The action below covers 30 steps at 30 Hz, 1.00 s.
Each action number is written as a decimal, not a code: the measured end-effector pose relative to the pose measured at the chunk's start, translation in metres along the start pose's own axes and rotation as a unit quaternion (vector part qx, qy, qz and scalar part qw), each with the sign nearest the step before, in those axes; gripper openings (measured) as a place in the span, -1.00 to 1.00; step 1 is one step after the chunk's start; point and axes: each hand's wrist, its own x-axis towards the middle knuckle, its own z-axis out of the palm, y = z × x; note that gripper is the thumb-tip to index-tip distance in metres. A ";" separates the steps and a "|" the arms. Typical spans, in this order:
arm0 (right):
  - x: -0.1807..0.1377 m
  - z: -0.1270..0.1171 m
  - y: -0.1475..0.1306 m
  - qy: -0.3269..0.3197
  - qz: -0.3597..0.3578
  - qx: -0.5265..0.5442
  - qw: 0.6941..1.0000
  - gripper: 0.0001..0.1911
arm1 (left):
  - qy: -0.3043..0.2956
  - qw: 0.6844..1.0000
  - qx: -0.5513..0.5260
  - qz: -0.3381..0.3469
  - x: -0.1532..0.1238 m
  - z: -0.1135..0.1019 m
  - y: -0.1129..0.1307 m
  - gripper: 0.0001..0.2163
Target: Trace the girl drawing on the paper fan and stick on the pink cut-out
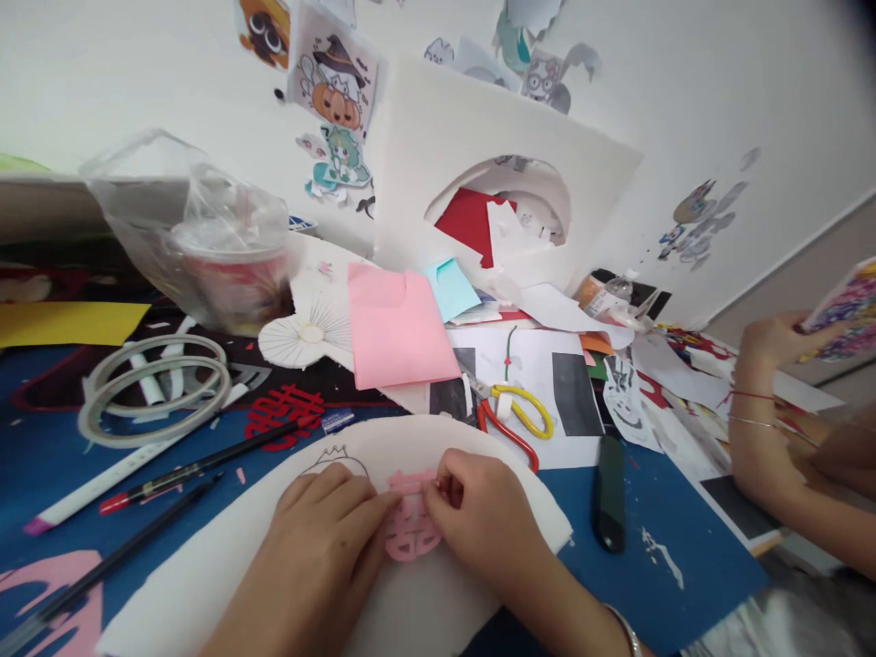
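Observation:
A pink paper cutout (412, 529) with openwork strokes lies on a large white paper piece (438, 598) with a curved edge. Flat on that sheet rests my left hand (321, 538), its fingers stretched out and one fingertip touching the cutout's left side. The fingers of my right hand (483, 511) are curled and pinched at the cutout's upper right edge. A drawn outline with a small crown (337, 453) shows on the sheet above my left hand, partly covered by it.
Scissors (513, 411) with red and yellow handles lie beyond the sheet, with a dark green utility knife (609, 497) to the right. Tape rolls (154, 392), a black pen (205, 470) and a red paper cutout (280, 415) are left. Another person's hand (773, 342) holds something colourful.

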 end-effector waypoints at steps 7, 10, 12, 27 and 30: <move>0.001 -0.002 0.001 0.010 0.011 0.021 1.000 -0.79 | 0.017 1.000 0.025 -0.006 0.001 -0.007 -0.003 -0.79; 0.004 -0.008 0.009 0.041 0.025 0.064 0.997 -0.74 | 0.042 0.998 0.047 -0.014 0.002 -0.016 -0.011 -0.77; 0.006 -0.013 0.016 0.079 0.029 0.089 0.992 -0.72 | 0.048 0.997 0.054 -0.020 0.002 -0.020 -0.016 -0.78; -0.008 -0.020 0.027 -0.021 -0.305 -0.112 0.946 -0.73 | 0.003 0.982 0.165 0.094 -0.005 -0.011 0.004 -0.61; -0.007 -0.019 0.027 -0.029 -0.301 -0.121 0.945 -0.75 | 0.006 0.980 0.172 0.096 -0.003 -0.012 0.003 -0.63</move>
